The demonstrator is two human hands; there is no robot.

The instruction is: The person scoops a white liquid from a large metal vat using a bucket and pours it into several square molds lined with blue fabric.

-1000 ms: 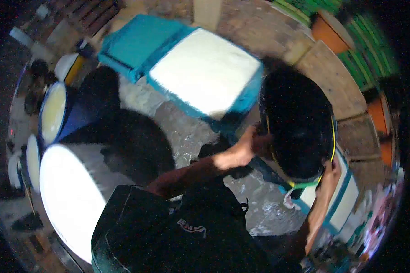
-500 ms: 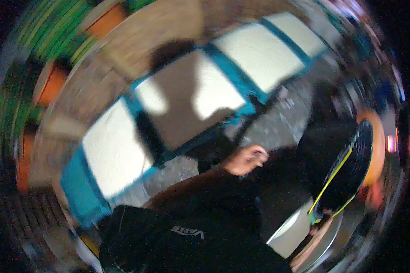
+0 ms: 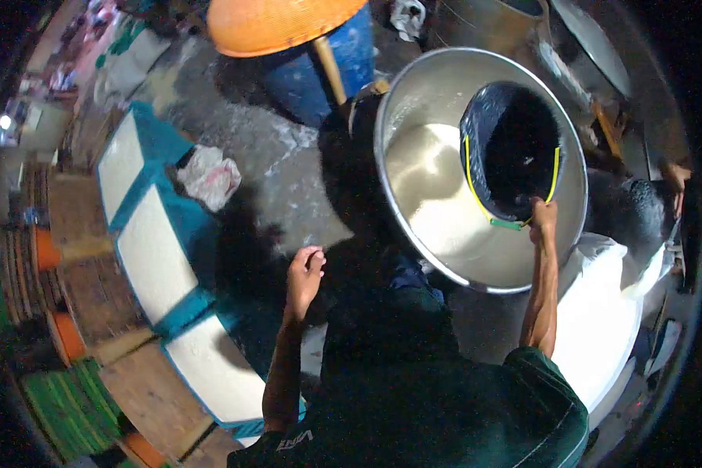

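My right hand is closed around the yellow handle of a black bucket, close to the green grip on the handle. The bucket hangs tilted inside the outline of a large round metal basin, its dark mouth facing me. Shiny pale liquid shows on the basin's bottom. Held out over the floor, my left hand has loosely bent fingers and nothing in them. To its left stands a row of filled molds, white on top and edged with teal cloth.
Wooden boards and green slatted mats lie at the left. An orange woven basket sits over a blue barrel at the top. A crumpled white bag is on the wet floor. Beside my right arm is a bright white round container.
My view has swung from the row of white-filled molds to the metal basin. The black bucket in my right hand is now over the basin. My left hand stays without anything in it.
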